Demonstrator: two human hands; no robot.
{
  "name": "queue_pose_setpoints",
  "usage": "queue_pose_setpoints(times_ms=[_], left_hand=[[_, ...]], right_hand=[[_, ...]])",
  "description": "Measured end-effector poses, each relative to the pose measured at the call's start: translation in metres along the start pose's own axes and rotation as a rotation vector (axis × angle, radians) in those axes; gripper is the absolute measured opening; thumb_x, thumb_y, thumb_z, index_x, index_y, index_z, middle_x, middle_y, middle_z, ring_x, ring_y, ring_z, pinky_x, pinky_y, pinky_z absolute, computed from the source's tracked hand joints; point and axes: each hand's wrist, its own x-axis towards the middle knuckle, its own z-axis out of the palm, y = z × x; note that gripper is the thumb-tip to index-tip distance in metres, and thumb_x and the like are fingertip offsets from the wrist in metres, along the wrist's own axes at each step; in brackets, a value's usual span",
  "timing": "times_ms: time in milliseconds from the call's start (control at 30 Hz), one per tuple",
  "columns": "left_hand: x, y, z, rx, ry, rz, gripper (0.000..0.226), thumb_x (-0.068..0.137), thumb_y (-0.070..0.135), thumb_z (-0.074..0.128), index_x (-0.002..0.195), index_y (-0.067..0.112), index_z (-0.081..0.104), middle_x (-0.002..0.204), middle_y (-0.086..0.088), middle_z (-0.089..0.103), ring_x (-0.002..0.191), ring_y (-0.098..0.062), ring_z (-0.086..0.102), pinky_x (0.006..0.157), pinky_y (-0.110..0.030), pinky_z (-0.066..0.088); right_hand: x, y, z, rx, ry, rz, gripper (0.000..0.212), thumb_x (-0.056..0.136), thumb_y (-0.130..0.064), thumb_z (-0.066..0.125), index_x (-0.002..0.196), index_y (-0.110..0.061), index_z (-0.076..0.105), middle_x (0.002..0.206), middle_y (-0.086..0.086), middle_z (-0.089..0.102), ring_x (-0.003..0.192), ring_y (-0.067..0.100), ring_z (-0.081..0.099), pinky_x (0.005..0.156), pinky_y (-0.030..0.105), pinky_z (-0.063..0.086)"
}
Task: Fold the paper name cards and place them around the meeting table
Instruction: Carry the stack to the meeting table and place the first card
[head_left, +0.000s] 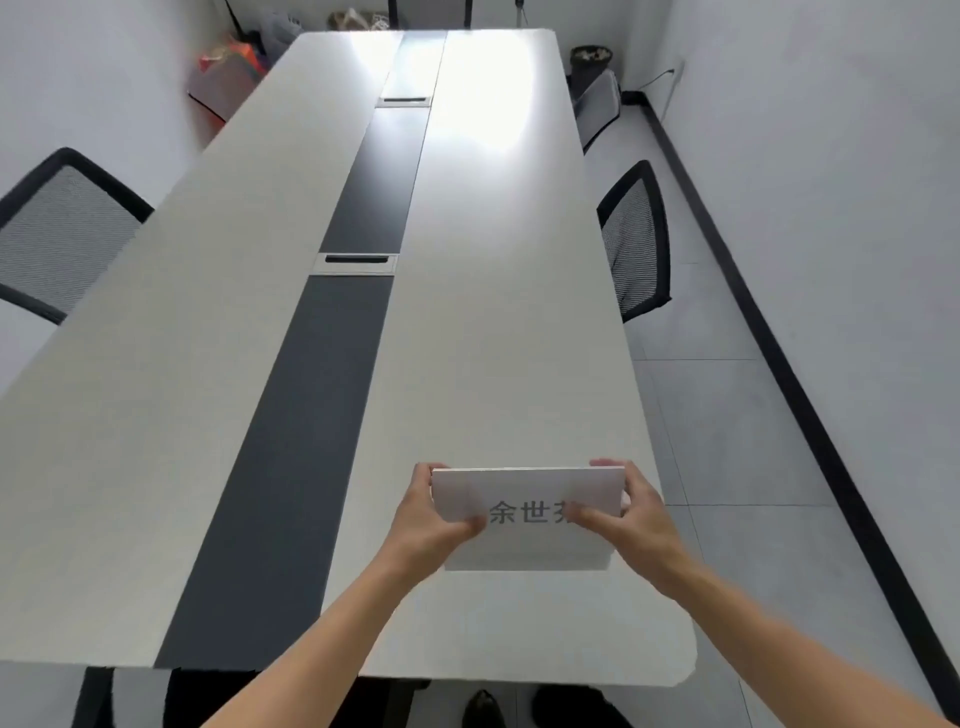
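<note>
A white paper name card (527, 491) with dark printed characters is held over the near right part of the long meeting table (498, 322). It looks like a folded card or thin stack, with its fold edge at the top. My left hand (434, 519) grips its left side, thumb on the front face and fingers behind. At the card's right side my right hand (631, 519) holds it the same way, thumb over the last character. Whether the card's lower edge touches the tabletop I cannot tell.
The table is pale with a dark centre strip (332, 415) and two cable hatches (356, 261). Mesh chairs stand at the left (57, 234) and right (634, 239). A bin (589, 60) and bags (228, 78) sit at the far end. A floor aisle runs along the right.
</note>
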Motion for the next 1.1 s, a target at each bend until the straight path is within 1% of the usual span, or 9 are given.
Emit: queue_pose_setpoints(times_ms=[67,267,500,667,833,900,967,1033,1100], left_hand=[[0.022,-0.002,0.002,0.025,0.022,0.007,0.054,0.065,0.019,0.078,0.1,0.037,0.041,0.105,-0.009,0.059,0.094,-0.025,0.063,0.059,-0.028,0.054],[0.069,-0.007,0.013,0.052,0.068,-0.054,0.055,0.066,0.016,0.079,0.095,0.041,0.041,0.103,-0.007,0.057,0.082,-0.021,0.061,0.061,-0.029,0.055],[0.098,-0.01,0.011,0.164,0.044,-0.042,0.057,0.07,0.013,0.079,0.107,0.037,0.045,0.111,0.003,0.056,0.092,-0.014,0.06,0.069,-0.025,0.057],[0.113,-0.01,-0.008,0.377,-0.07,0.047,0.069,0.068,0.027,0.084,0.13,0.031,0.053,0.128,0.013,0.052,0.113,-0.014,0.054,0.098,-0.031,0.047],[0.13,-0.001,-0.029,0.608,-0.204,0.195,0.084,0.054,0.075,0.067,0.126,0.032,0.059,0.141,0.013,0.05,0.126,-0.012,0.041,0.107,-0.039,0.034],[0.135,0.011,-0.039,0.514,-0.258,0.208,0.078,0.058,0.072,0.068,0.125,0.033,0.06,0.137,0.02,0.052,0.129,-0.003,0.039,0.107,-0.028,0.033],[0.14,0.028,-0.053,0.316,-0.328,0.183,0.054,0.068,0.048,0.078,0.118,0.034,0.063,0.122,0.025,0.06,0.12,0.002,0.05,0.095,-0.014,0.041],[0.149,0.043,-0.071,0.113,-0.386,0.197,0.041,0.072,0.041,0.079,0.11,0.031,0.065,0.109,0.016,0.07,0.109,-0.006,0.062,0.085,-0.02,0.05],[0.158,0.051,-0.091,-0.058,-0.309,0.25,0.047,0.073,0.054,0.072,0.108,0.024,0.065,0.107,0.009,0.072,0.104,-0.011,0.066,0.086,-0.026,0.054]], right_hand=[[0.026,0.003,-0.001,-0.054,-0.012,-0.009,0.056,0.066,-0.021,0.087,0.109,-0.029,0.052,0.093,0.004,0.064,0.075,0.018,0.066,0.062,0.03,0.059],[0.09,0.018,-0.009,-0.159,-0.07,-0.047,0.051,0.059,-0.036,0.083,0.097,-0.043,0.05,0.111,0.003,0.059,0.09,0.028,0.062,0.072,0.04,0.059],[0.116,0.035,-0.015,-0.256,-0.129,-0.11,0.048,0.072,-0.02,0.081,0.106,-0.036,0.051,0.123,-0.004,0.052,0.092,0.026,0.061,0.075,0.037,0.058],[0.125,0.028,-0.027,-0.547,-0.16,-0.136,0.06,0.067,-0.043,0.082,0.121,-0.035,0.059,0.129,-0.016,0.057,0.105,0.01,0.059,0.087,0.029,0.05],[0.129,-0.002,-0.03,-0.677,-0.185,-0.054,0.066,0.061,-0.052,0.082,0.122,-0.035,0.063,0.123,-0.015,0.063,0.114,0.011,0.053,0.097,0.032,0.042],[0.127,-0.023,-0.033,-0.666,-0.161,-0.04,0.062,0.06,-0.049,0.085,0.118,-0.035,0.066,0.115,-0.018,0.065,0.109,0.009,0.056,0.094,0.03,0.044],[0.124,-0.049,-0.036,-0.601,-0.149,-0.018,0.053,0.061,-0.042,0.086,0.111,-0.036,0.069,0.106,-0.025,0.067,0.102,0.004,0.06,0.091,0.028,0.047],[0.124,-0.076,-0.034,-0.526,-0.155,-0.011,0.042,0.062,-0.037,0.087,0.101,-0.038,0.071,0.097,-0.022,0.073,0.098,0.002,0.064,0.088,0.031,0.053],[0.13,-0.102,-0.023,-0.481,-0.159,-0.042,0.035,0.063,-0.034,0.088,0.096,-0.034,0.073,0.093,-0.014,0.076,0.095,0.009,0.068,0.086,0.038,0.056]])
